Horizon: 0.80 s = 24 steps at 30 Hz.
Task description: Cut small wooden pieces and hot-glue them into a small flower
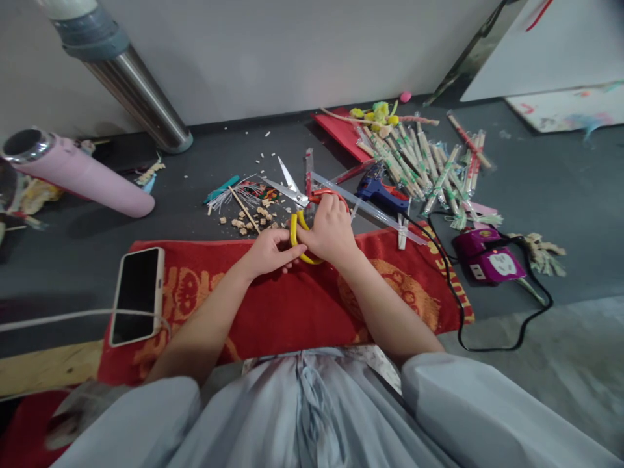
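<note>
A pair of scissors (298, 197) points away from me to the left, its blades spread apart. My right hand (332, 231) is curled over the red handle. A yellow loop (294, 230) curves between my two hands; I cannot tell whether it belongs to the scissors. My left hand (273, 252) closes on this loop with the thumb laid across it, and its fingertips are partly hidden. Both hands meet above a red towel (287, 312). Small brown chunks (242, 226), a thin wooden stick (244, 209) and white strands (238, 194) lie just beyond the left hand.
Wrapped sticks (409, 153) are heaped at the back right, by a blue glue gun (383, 190). A purple power adapter (489, 257) with a black cable sits at right. At left are a phone (138, 296), a pink bottle (80, 172) and a steel flask (141, 91).
</note>
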Motion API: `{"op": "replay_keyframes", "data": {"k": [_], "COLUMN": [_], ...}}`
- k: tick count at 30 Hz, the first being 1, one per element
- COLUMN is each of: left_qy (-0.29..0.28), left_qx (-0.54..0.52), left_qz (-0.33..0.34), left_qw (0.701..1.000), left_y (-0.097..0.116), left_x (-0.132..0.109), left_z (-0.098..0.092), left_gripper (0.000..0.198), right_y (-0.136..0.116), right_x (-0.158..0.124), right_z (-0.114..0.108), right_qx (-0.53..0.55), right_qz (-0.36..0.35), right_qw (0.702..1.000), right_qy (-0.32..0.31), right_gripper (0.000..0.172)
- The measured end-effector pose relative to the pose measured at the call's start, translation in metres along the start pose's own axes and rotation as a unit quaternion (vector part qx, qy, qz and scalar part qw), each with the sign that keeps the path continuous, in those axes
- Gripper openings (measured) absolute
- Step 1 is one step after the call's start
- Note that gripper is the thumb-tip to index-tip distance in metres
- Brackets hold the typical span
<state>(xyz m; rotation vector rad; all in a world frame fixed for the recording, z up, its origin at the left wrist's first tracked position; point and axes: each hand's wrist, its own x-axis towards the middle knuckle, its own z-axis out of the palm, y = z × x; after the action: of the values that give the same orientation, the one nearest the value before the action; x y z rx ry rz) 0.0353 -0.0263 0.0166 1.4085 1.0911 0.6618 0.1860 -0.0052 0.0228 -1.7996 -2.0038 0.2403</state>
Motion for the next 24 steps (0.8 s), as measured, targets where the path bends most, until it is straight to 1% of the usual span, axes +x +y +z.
{"op": "replay_keyframes", "data": {"k": [3, 5, 8, 10, 12, 14, 15, 16, 17, 18, 19, 22, 24], "left_qy": [-0.013, -0.009, 0.01, 0.043, 0.114, 0.225, 0.28, 0.32, 0.344, 0.353, 0.351, 0.323, 0.312], "left_qx": [0.006, 0.016, 0.036, 0.044, 0.046, 0.064, 0.087, 0.122, 0.16, 0.197, 0.233, 0.316, 0.351], "left_qz": [0.005, 0.011, 0.033, 0.059, 0.085, 0.11, 0.134, 0.159, 0.181, 0.196, 0.206, 0.21, 0.208], "left_qw": [1.0, 1.0, 0.999, 0.996, 0.989, 0.966, 0.947, 0.926, 0.907, 0.893, 0.883, 0.867, 0.858], "left_y": [-0.001, -0.001, -0.001, -0.002, -0.005, -0.008, -0.01, -0.011, -0.012, -0.012, -0.013, -0.013, -0.015], "left_x": [0.0, 0.001, 0.002, 0.005, 0.008, 0.011, 0.012, 0.012, 0.013, 0.013, 0.012, 0.011, 0.011], "left_z": [-0.001, -0.002, -0.003, -0.006, -0.011, -0.017, -0.02, -0.023, -0.025, -0.027, -0.028, -0.03, -0.031], "left_gripper": [0.03, 0.03, 0.034, 0.04, 0.048, 0.05, 0.045, 0.037, 0.03, 0.026, 0.025, 0.024, 0.025], "right_y": [-0.001, 0.0, 0.003, 0.005, 0.006, 0.006, 0.005, 0.004, 0.003, 0.002, 0.001, -0.002, -0.003], "right_x": [0.0, 0.0, 0.002, 0.002, 0.001, -0.001, -0.002, -0.003, -0.004, -0.005, -0.006, -0.009, -0.01], "right_z": [-0.002, -0.001, 0.002, 0.003, 0.002, 0.0, -0.001, -0.003, -0.005, -0.006, -0.008, -0.01, -0.011], "right_qx": [-0.019, -0.017, 0.001, 0.01, 0.015, 0.016, 0.016, 0.014, 0.012, 0.012, 0.013, 0.018, 0.018], "right_qz": [0.014, 0.015, 0.006, -0.005, -0.023, -0.04, -0.048, -0.055, -0.062, -0.069, -0.075, -0.088, -0.094], "right_qw": [1.0, 1.0, 1.0, 1.0, 1.0, 0.999, 0.999, 0.998, 0.998, 0.997, 0.996, 0.993, 0.992], "right_qy": [-0.003, -0.005, -0.005, 0.0, 0.008, 0.008, 0.002, -0.007, -0.017, -0.028, -0.039, -0.071, -0.086], "right_gripper": [0.065, 0.064, 0.066, 0.069, 0.07, 0.07, 0.069, 0.069, 0.069, 0.069, 0.069, 0.072, 0.074]}}
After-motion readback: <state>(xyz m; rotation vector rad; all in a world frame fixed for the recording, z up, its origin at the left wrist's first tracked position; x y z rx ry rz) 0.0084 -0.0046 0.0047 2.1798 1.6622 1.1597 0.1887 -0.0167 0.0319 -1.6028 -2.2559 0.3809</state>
